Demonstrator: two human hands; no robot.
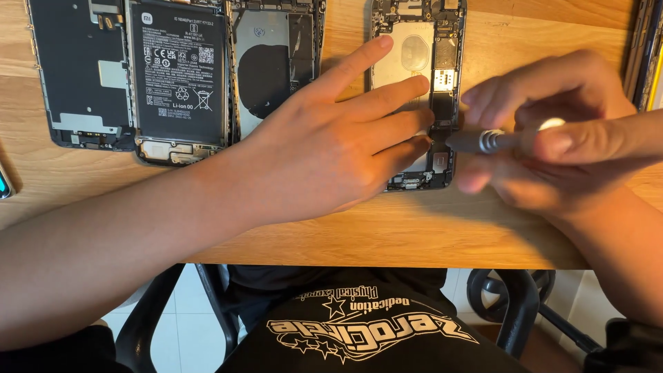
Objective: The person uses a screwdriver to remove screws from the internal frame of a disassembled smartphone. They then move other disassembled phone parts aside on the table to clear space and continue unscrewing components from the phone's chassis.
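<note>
An opened phone chassis (442,62) lies on the wooden table (414,235), its inner parts facing up. My left hand (338,138) rests flat on it, fingers spread across its lower half and holding it down. My right hand (559,138) is closed around a small grey screwdriver (480,141). The tool lies almost level and points left, its tip at the chassis's lower right side, close to my left fingertips. The right hand is blurred.
Three more opened phones lie at the back left: a dark frame (79,69), one with a black battery (179,76), one with a bare metal plate (276,55). Another device edge (646,48) shows far right. The table's front edge and a black chair (511,304) are below.
</note>
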